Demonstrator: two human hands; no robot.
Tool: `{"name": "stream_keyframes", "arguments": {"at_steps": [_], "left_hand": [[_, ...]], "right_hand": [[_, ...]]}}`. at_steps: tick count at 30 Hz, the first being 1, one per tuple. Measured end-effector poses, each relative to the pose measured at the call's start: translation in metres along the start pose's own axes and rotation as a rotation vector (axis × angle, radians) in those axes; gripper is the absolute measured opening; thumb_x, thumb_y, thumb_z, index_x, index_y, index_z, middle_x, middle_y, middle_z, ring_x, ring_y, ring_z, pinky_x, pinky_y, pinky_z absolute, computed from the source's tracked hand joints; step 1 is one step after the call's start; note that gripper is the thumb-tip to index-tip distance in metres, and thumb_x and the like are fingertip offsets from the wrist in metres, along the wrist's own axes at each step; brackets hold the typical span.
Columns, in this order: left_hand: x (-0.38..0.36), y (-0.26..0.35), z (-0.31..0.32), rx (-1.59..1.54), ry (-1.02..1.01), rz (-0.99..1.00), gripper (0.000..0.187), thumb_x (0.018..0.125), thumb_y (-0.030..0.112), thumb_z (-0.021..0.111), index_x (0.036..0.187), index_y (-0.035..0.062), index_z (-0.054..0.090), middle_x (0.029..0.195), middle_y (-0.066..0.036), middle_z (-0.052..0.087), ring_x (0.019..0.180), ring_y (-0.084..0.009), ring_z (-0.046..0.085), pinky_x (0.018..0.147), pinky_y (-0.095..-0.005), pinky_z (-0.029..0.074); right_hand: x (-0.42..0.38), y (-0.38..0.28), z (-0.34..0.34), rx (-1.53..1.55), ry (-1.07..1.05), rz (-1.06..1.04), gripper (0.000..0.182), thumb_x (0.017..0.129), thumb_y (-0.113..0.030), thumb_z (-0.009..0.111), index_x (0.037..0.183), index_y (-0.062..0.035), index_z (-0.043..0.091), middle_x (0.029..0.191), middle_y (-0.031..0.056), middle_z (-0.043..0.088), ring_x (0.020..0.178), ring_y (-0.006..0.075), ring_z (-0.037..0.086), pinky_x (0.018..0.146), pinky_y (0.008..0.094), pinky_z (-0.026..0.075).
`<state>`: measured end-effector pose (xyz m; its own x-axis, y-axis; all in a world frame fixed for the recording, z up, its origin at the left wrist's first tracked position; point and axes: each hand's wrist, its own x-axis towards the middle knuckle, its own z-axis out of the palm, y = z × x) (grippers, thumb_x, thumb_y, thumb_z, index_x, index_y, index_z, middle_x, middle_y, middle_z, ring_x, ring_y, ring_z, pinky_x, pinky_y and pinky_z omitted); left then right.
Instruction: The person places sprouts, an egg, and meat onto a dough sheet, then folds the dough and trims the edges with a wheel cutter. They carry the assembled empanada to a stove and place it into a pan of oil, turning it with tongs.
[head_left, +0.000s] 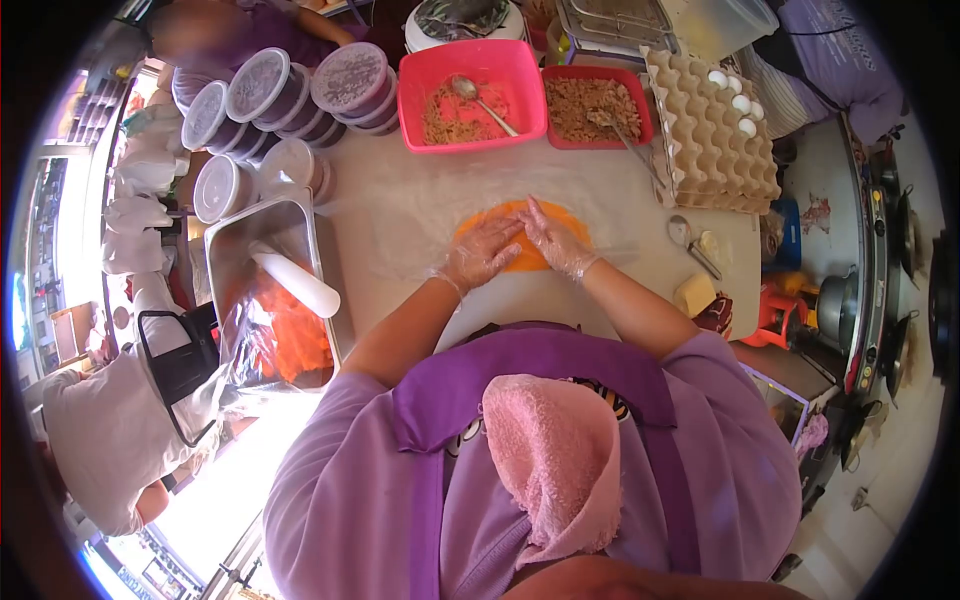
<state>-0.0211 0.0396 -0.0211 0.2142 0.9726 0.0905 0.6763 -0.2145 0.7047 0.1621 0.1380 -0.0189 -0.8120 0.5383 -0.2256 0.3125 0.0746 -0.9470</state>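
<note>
A flat, round sheet of orange dough (528, 259) lies on the table in front of me, with clear plastic film around it. My left hand (480, 252), in a clear plastic glove, rests on its left part with the fingers stretched toward the middle. Also gloved, my right hand (556, 242) lies flat on the right part. The fingertips of both hands come close together at the dough's centre. Neither hand grips anything.
At left, a metal tray (334, 290) holds orange dough (290, 335) under plastic and a white cylinder (297, 282). Lidded tubs (352, 80), a pink basin (472, 146), a red tray (598, 146) of filling and an egg carton (700, 160) stand behind. A spoon (692, 245) lies right.
</note>
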Motion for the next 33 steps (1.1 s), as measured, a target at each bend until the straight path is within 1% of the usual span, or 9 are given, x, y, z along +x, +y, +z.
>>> {"name": "stream_keyframes", "arguments": {"at_steps": [6, 12, 15, 17, 18, 24, 26, 29, 33], "left_hand": [[0.007, -0.003, -0.001, 0.019, -0.033, -0.017, 0.049, 0.095, 0.036, 0.045, 0.131, 0.0031, 0.047, 0.134, -0.017, 0.047, 0.129, -0.0326, 0.038, 0.11, -0.0419, 0.026], [0.01, -0.023, 0.008, -0.009, -0.033, 0.009, 0.045, 0.097, 0.032, 0.04, 0.131, 0.0032, 0.048, 0.135, -0.015, 0.047, 0.13, -0.0336, 0.038, 0.11, -0.0414, 0.025], [0.007, -0.02, -0.001, -0.149, -0.015, -0.204, 0.041, 0.096, 0.031, 0.044, 0.127, 0.0042, 0.052, 0.135, -0.016, 0.047, 0.129, -0.0335, 0.039, 0.109, -0.0392, 0.028], [0.005, -0.014, -0.01, -0.412, 0.001, -0.35, 0.042, 0.094, 0.031, 0.048, 0.127, 0.0045, 0.052, 0.133, -0.017, 0.048, 0.128, -0.0336, 0.04, 0.109, -0.0393, 0.028], [0.007, -0.011, -0.015, -0.672, 0.02, -0.497, 0.043, 0.092, 0.031, 0.052, 0.126, 0.0047, 0.052, 0.131, -0.018, 0.05, 0.127, -0.0336, 0.041, 0.109, -0.0393, 0.028], [0.0, 0.036, -0.012, 0.219, -0.075, -0.043, 0.081, 0.073, 0.036, 0.072, 0.138, 0.0061, 0.036, 0.139, -0.016, 0.039, 0.132, -0.0321, 0.033, 0.11, -0.0414, 0.027], [0.003, 0.04, 0.004, 0.298, -0.078, -0.054, 0.085, 0.071, 0.038, 0.073, 0.14, 0.0073, 0.033, 0.141, -0.014, 0.036, 0.134, -0.0323, 0.03, 0.11, -0.0419, 0.027], [0.004, 0.036, 0.01, 0.361, -0.101, -0.084, 0.09, 0.068, 0.04, 0.074, 0.141, 0.009, 0.032, 0.142, -0.013, 0.034, 0.135, -0.0329, 0.026, 0.11, -0.0429, 0.026], [0.004, 0.034, 0.003, 0.357, -0.119, -0.071, 0.091, 0.066, 0.044, 0.075, 0.14, 0.0095, 0.034, 0.139, -0.013, 0.037, 0.134, -0.0334, 0.028, 0.109, -0.045, 0.026]], "right_hand": [[-0.002, 0.005, 0.007, 0.069, 0.05, 0.03, 0.06, 0.099, -0.023, 0.041, 0.145, 0.0, 0.01, 0.139, 0.0191, 0.042, 0.125, 0.0221, 0.045, 0.103, 0.028, 0.033], [0.004, 0.01, -0.006, -0.215, 0.073, 0.009, 0.057, 0.098, -0.029, 0.045, 0.143, 0.0001, 0.024, 0.127, 0.0189, 0.054, 0.119, 0.0229, 0.051, 0.096, 0.0285, 0.04], [0.01, 0.022, -0.014, -0.123, 0.105, -0.024, 0.064, 0.097, -0.038, 0.045, 0.144, -0.0014, 0.022, 0.122, 0.0182, 0.058, 0.116, 0.0261, 0.053, 0.099, 0.0323, 0.038], [0.014, 0.006, -0.032, 0.699, 0.155, 0.271, 0.069, 0.095, -0.046, 0.044, 0.145, -0.0028, 0.022, 0.12, 0.0181, 0.059, 0.119, 0.0287, 0.05, 0.104, 0.037, 0.033], [0.012, -0.003, -0.041, 0.694, 0.16, 0.264, 0.069, 0.095, -0.046, 0.044, 0.145, -0.0028, 0.022, 0.12, 0.0181, 0.059, 0.119, 0.0287, 0.05, 0.104, 0.037, 0.033], [-0.022, -0.025, -0.016, 0.223, -0.013, 0.105, 0.074, 0.095, -0.054, 0.037, 0.145, -0.0026, 0.019, 0.14, 0.0203, 0.039, 0.128, 0.0271, 0.041, 0.107, 0.0398, 0.028], [-0.024, -0.014, 0.0, -0.198, -0.056, -0.044, 0.07, 0.096, -0.05, 0.037, 0.146, -0.0053, 0.019, 0.148, 0.0181, 0.026, 0.132, 0.026, 0.035, 0.11, 0.0408, 0.024], [-0.023, -0.009, -0.005, -0.462, -0.069, 0.035, 0.065, 0.096, -0.043, 0.04, 0.146, -0.0082, 0.02, 0.15, 0.0146, 0.025, 0.137, 0.0249, 0.028, 0.112, 0.0425, 0.017], [-0.023, 0.006, -0.008, -0.523, -0.032, -0.057, 0.063, 0.095, -0.042, 0.041, 0.146, -0.0097, 0.021, 0.149, 0.0118, 0.027, 0.137, 0.0253, 0.029, 0.112, 0.0442, 0.014]]}}
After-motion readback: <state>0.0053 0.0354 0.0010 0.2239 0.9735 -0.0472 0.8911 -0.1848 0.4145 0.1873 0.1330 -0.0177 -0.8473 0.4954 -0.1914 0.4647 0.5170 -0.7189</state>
